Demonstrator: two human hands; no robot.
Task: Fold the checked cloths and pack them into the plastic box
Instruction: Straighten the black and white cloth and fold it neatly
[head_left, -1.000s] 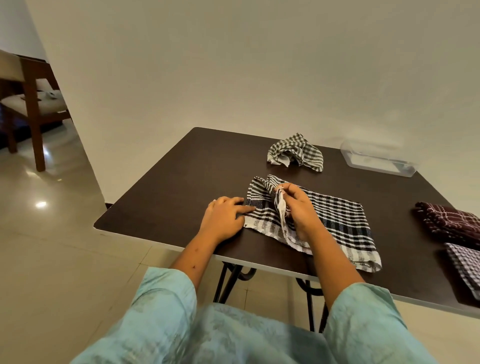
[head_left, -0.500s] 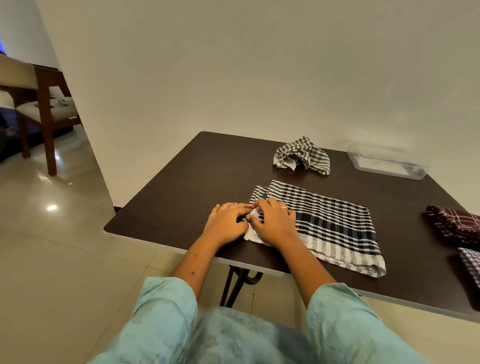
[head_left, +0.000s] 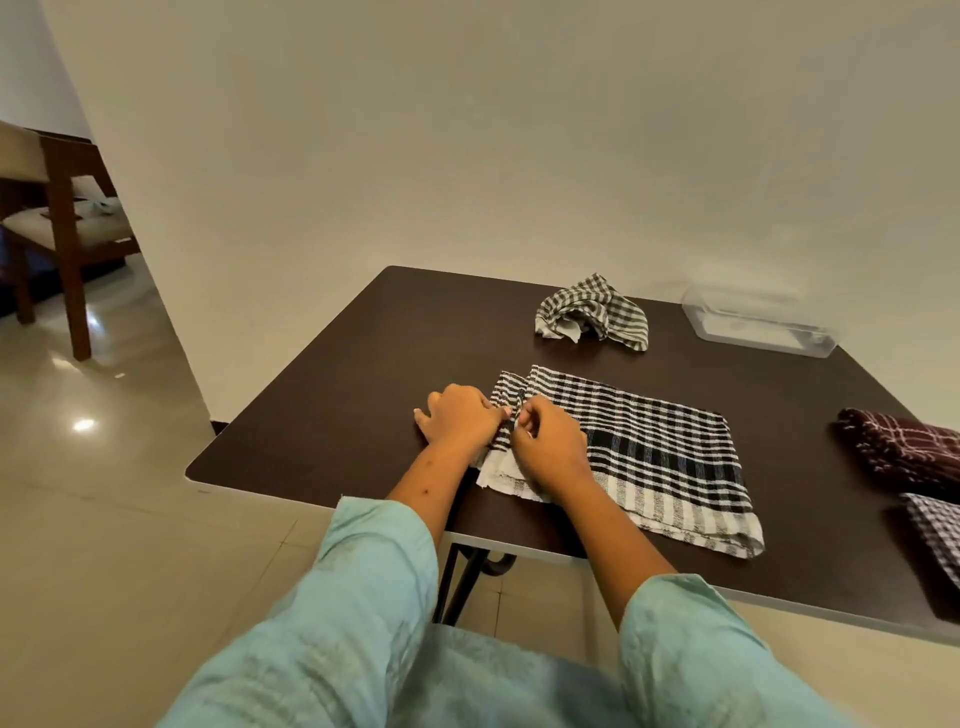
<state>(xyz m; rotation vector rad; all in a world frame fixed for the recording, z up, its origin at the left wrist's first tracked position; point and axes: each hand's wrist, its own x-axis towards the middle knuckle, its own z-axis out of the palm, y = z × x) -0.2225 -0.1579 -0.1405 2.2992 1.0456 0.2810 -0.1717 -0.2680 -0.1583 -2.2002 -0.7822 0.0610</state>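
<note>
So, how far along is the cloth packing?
Nothing looks packed: the plastic box seems empty. In hand: the left hand presses and the right hand pinches the black-and-white cloth. To do: the crumpled cloth, the maroon cloth and the small-checked cloth lie outside the box.

Bare table (head_left: 322, 415) lies open at the left and far-left, and in a strip between the flat cloth (head_left: 665, 457) and the box (head_left: 758, 327). A crumpled cloth (head_left: 592, 314) blocks the far side just left of that strip, apart from the box. A maroon cloth (head_left: 904, 447) and a pale cloth (head_left: 935, 530) fill the right edge. The wall (head_left: 519, 156) stands close behind the box.
</note>
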